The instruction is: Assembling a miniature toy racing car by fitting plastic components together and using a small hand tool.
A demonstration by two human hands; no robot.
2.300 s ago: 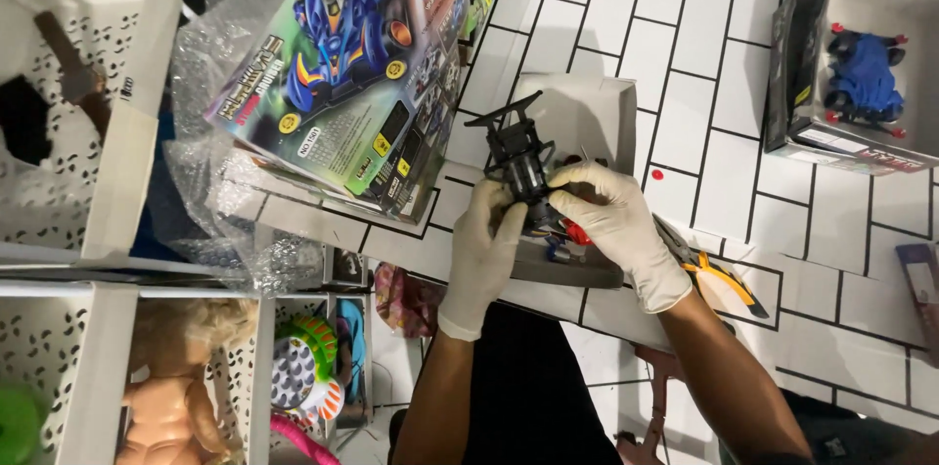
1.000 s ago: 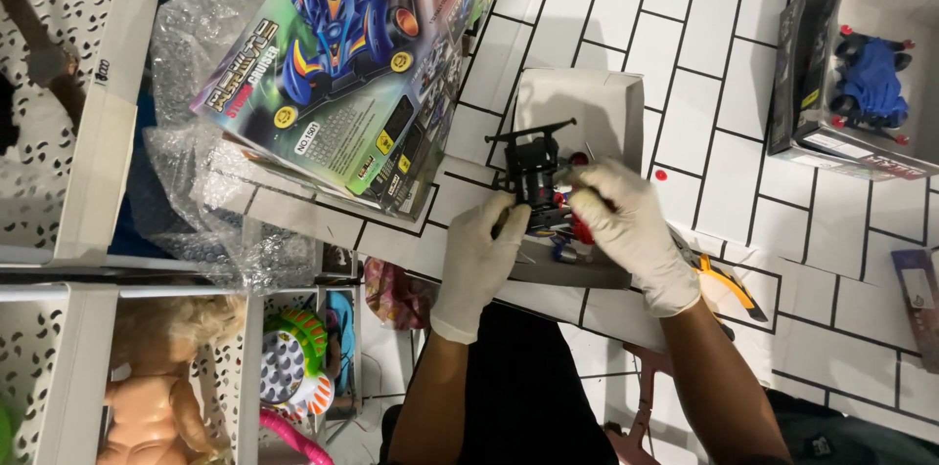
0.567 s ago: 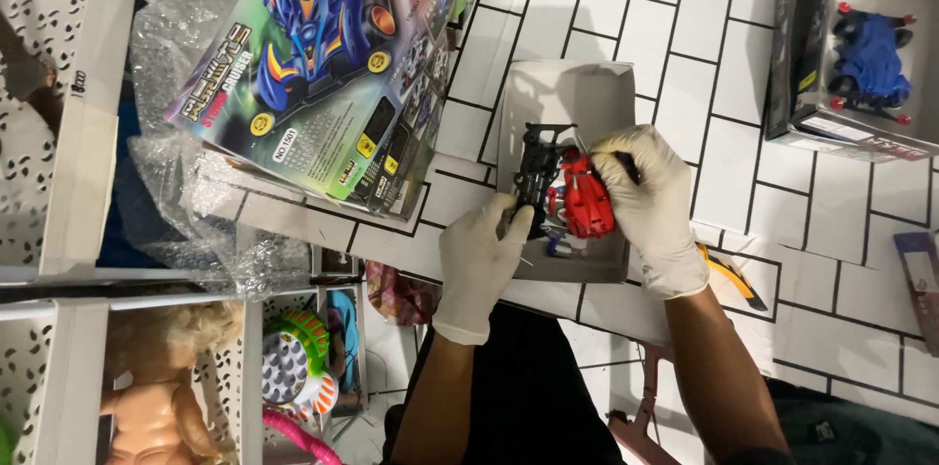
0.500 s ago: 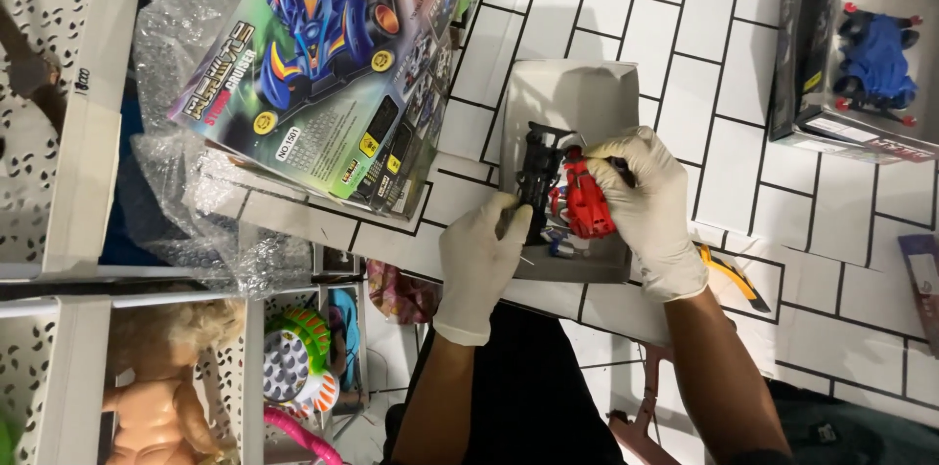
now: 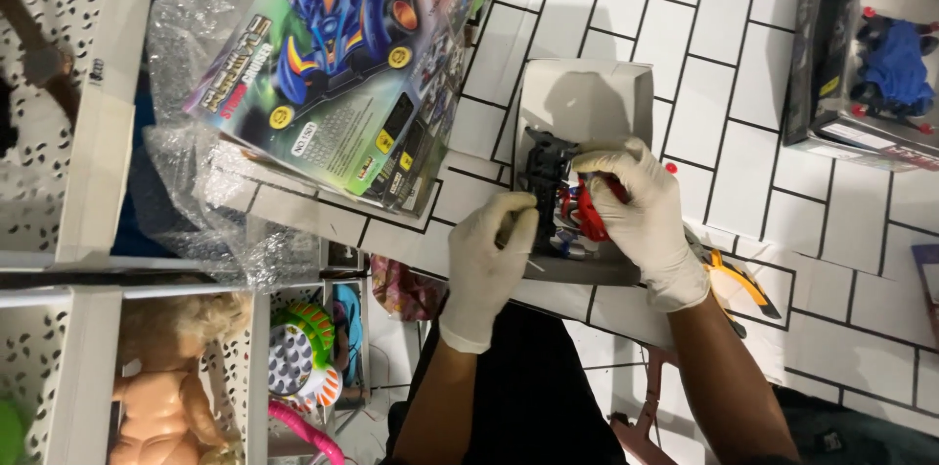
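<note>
While both gloved hands grip the toy car point(image 5: 567, 201), grey tray point(image 5: 587, 103) beneath, doll point(image 5: 166, 387) in white bin point(image 5: 83, 367).

Bright, even light falls from overhead across the white tiled bench point(image 5: 743, 84), leaving the tiles clean and nearly shadowless. The glossy toy box point(image 5: 352, 64) at upper left catches soft glare, and the bubble wrap point(image 5: 196, 221) beneath it glints in patches. The white gloves are close to washed out. A dull shadow sits inside the grey tray point(image 5: 587, 103). The lower edge falls dark, and everything looks slightly soft.
</note>
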